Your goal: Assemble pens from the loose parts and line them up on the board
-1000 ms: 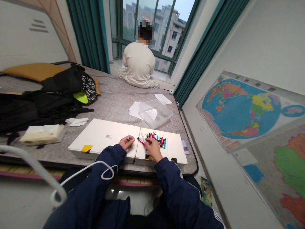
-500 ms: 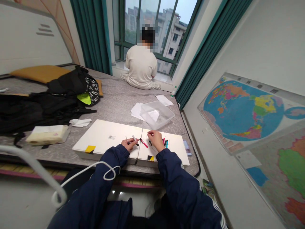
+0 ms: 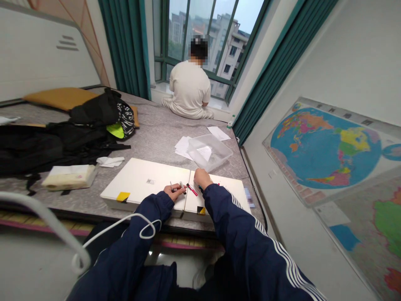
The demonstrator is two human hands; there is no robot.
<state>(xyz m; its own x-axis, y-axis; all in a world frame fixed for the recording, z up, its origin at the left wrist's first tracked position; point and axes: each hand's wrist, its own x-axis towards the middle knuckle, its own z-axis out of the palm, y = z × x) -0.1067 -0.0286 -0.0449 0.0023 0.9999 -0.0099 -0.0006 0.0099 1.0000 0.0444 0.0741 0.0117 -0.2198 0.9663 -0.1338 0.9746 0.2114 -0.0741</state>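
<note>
The left hand (image 3: 174, 191) pinches a white marker (image 3: 181, 184); a red marker (image 3: 193, 191) slants far-left to near-right. The right hand's grip (image 3: 202, 178) cannot be told.

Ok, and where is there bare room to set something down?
The left white panel is bare between its label and the yellow tape. The grey bedding is bare between the black bag and the loose papers. It is crowded around the panel's right edge: left hand, red pen and right hand.

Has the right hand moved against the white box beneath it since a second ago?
Yes: the right hand has moved forward, away from the wearer, toward the far edge of the white box.
</note>
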